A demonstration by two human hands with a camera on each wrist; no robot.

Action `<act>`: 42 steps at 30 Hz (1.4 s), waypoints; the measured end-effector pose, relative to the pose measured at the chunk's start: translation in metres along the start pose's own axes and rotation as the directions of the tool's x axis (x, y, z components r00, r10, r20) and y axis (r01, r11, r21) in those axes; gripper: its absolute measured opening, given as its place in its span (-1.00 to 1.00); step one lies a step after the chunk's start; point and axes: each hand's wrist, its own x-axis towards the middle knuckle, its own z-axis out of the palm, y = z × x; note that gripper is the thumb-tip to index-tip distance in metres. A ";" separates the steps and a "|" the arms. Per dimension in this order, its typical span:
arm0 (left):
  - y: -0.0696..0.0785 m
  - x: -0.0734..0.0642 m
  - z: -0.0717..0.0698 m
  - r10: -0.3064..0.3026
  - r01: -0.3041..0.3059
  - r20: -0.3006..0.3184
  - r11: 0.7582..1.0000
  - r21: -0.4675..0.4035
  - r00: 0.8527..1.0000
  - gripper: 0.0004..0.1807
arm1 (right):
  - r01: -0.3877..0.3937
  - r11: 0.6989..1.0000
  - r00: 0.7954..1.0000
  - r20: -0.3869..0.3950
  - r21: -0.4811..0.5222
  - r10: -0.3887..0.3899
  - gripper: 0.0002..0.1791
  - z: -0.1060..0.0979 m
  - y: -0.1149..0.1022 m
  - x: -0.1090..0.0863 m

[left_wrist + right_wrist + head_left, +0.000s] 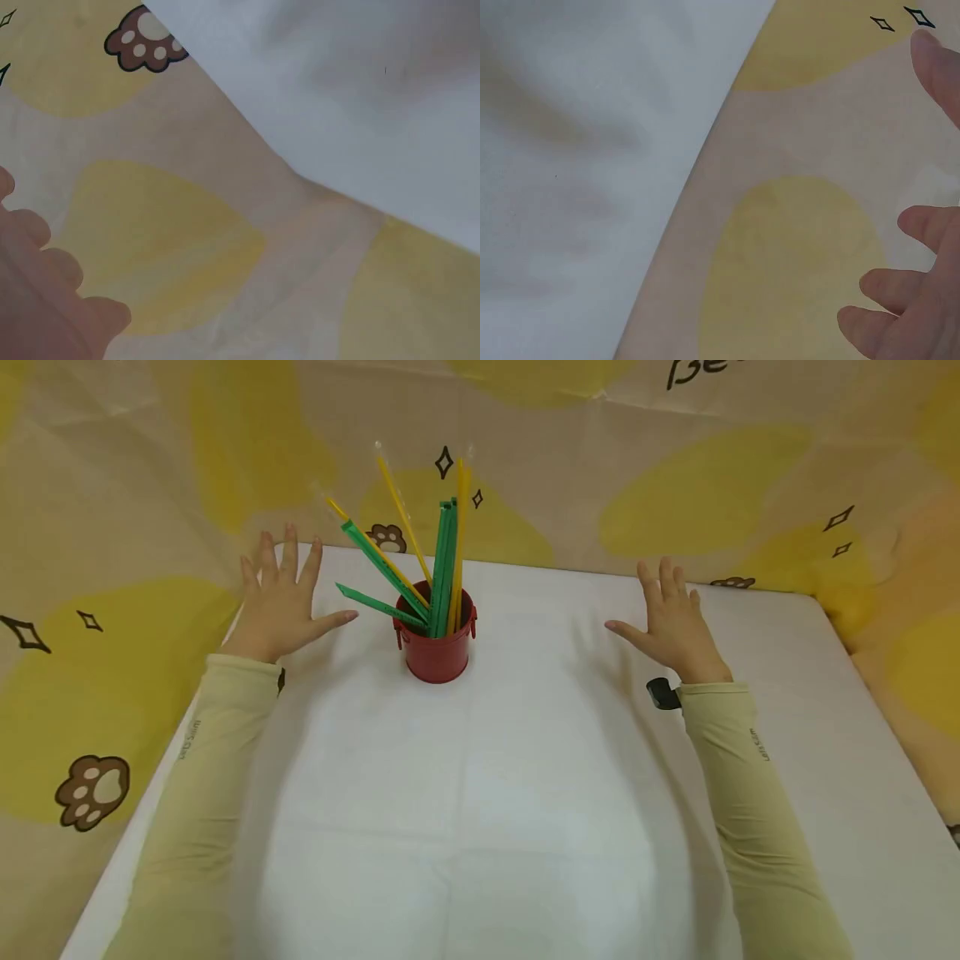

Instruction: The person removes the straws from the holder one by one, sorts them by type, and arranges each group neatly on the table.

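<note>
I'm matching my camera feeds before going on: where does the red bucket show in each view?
Head: a little left of centre, about mid-height, to the right of the left hand; the red bucket stands upright.
Left wrist: not in it.
Right wrist: not in it.
Shared landmark: the edge of the white tabletop against the yellow-patterned cloth; the tabletop fills the left wrist's upper right and the right wrist's left side.

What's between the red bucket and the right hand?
The head view shows only white tabletop and a soft shadow between the bucket and right hand.

Pale yellow-green sleeves [193, 810], small dark lettering [760, 746] on each, black device [663, 693] at right wrist
</note>
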 end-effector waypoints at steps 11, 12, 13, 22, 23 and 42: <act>0.034 -0.012 0.029 0.019 -0.061 -0.100 0.896 -0.440 0.995 0.14 | 0.100 0.953 0.986 -0.155 0.285 -0.057 -0.12 0.004 -0.038 0.010; 0.039 -0.013 0.032 0.019 -0.064 -0.096 0.869 -0.491 0.995 0.15 | 0.114 0.943 0.982 -0.178 0.313 -0.060 -0.16 0.005 -0.045 0.012; 0.044 -0.013 0.034 0.016 -0.062 -0.091 0.840 -0.539 0.996 0.16 | 0.130 0.930 0.978 -0.201 0.344 -0.063 -0.20 0.007 -0.051 0.014; 0.075 -0.009 0.056 -0.096 0.014 -0.042 0.514 -0.858 0.994 0.12 | 0.290 0.843 0.913 -0.394 0.453 -0.102 -0.51 0.021 -0.100 0.030; 0.078 -0.007 0.058 -0.103 0.012 -0.043 0.475 -0.880 0.994 0.10 | 0.303 0.839 0.907 -0.407 0.452 -0.108 -0.53 0.023 -0.104 0.032; 0.104 -0.004 0.071 -0.146 -0.054 -0.110 0.341 -0.939 0.983 -0.17 | 0.290 0.642 0.928 -0.373 0.710 -0.007 -0.69 0.064 -0.170 0.059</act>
